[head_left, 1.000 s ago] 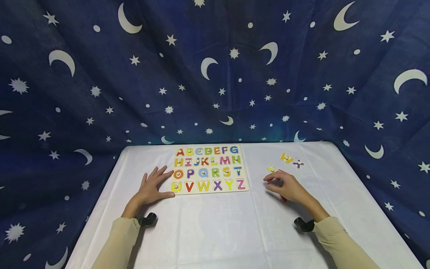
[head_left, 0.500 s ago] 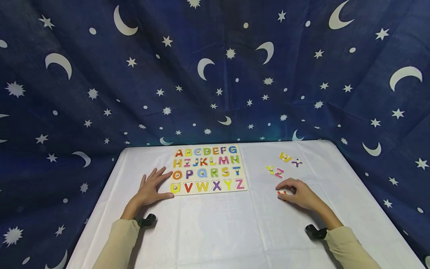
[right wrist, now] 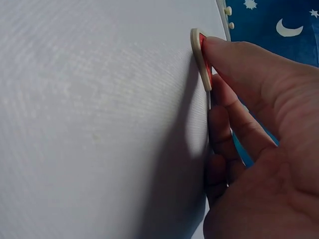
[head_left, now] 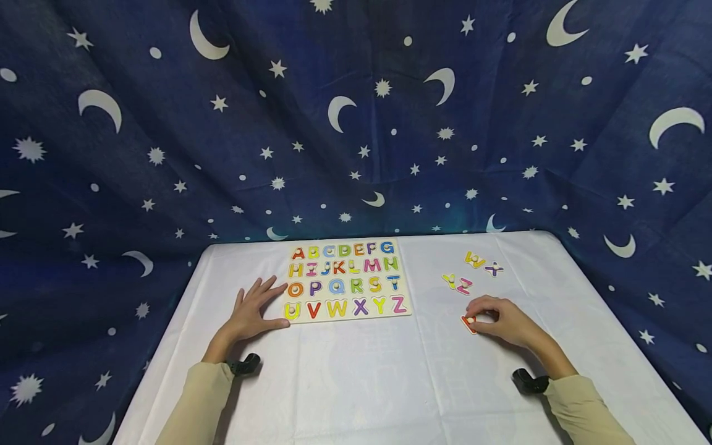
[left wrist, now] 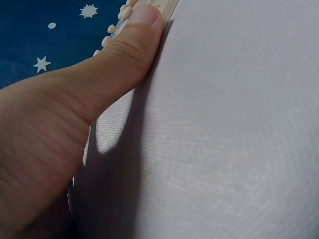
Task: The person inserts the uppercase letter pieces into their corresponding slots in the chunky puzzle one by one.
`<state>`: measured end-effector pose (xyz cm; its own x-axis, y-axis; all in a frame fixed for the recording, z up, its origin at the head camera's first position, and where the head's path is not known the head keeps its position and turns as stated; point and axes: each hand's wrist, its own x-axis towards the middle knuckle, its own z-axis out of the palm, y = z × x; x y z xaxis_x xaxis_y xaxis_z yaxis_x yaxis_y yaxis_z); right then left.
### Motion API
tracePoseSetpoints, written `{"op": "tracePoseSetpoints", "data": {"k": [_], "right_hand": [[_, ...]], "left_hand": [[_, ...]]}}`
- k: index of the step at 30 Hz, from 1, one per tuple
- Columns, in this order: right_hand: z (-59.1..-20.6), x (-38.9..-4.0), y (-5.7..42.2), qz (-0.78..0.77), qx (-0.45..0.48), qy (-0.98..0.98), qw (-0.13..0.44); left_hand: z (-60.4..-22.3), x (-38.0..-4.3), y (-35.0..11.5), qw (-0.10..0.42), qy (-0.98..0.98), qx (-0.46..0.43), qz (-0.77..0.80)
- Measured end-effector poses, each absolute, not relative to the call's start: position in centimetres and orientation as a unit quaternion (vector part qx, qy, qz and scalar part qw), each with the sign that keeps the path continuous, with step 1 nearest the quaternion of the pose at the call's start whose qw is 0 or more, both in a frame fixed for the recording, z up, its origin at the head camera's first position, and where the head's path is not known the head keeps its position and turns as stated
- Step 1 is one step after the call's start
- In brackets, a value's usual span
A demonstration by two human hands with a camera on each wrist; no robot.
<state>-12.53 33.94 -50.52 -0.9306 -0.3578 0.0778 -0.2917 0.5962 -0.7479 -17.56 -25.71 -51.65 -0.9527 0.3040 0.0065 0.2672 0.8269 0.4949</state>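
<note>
My right hand (head_left: 508,321) pinches a red wooden letter piece (head_left: 469,324) by its knob between thumb and fingers, low over the white cloth. In the right wrist view the thumb lies against the red face of this letter piece (right wrist: 201,59), whose pale wooden edge shows. My left hand (head_left: 248,315) is spread flat beside the alphabet puzzle board (head_left: 347,318), fingertips at its left edge and thumb at the near left corner. The left wrist view shows the thumb (left wrist: 134,45) resting on the board's edge. Knobbed letters fill the upper rows through U.
Loose letter pieces lie right of the board: a yellow W (head_left: 474,259), a purple X (head_left: 494,269), a yellow Y (head_left: 449,281) and a pink Z (head_left: 464,286). A dark blue star-and-moon curtain (head_left: 356,123) hangs behind the white table (head_left: 356,383).
My right hand has moved from over the pink Z rightward and nearer, onto the red letter piece, which it now pinches and has turned. My left hand keeps its place at the board.
</note>
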Motion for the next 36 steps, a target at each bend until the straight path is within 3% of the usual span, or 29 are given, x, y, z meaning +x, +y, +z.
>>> {"op": "tracePoseSetpoints", "data": {"k": [22, 36], "right_hand": [[-50.0, -13.0, 33.6, -0.400, -0.161, 0.901, 0.046], [-46.4, -16.3, 25.6, -0.398, -0.183, 0.899, -0.001]], "left_hand": [[-51.5, -17.5, -25.8, 0.036, 0.956, 0.150, 0.251], [-51.5, -17.5, -25.6, 0.037, 0.956, 0.148, 0.250]]}}
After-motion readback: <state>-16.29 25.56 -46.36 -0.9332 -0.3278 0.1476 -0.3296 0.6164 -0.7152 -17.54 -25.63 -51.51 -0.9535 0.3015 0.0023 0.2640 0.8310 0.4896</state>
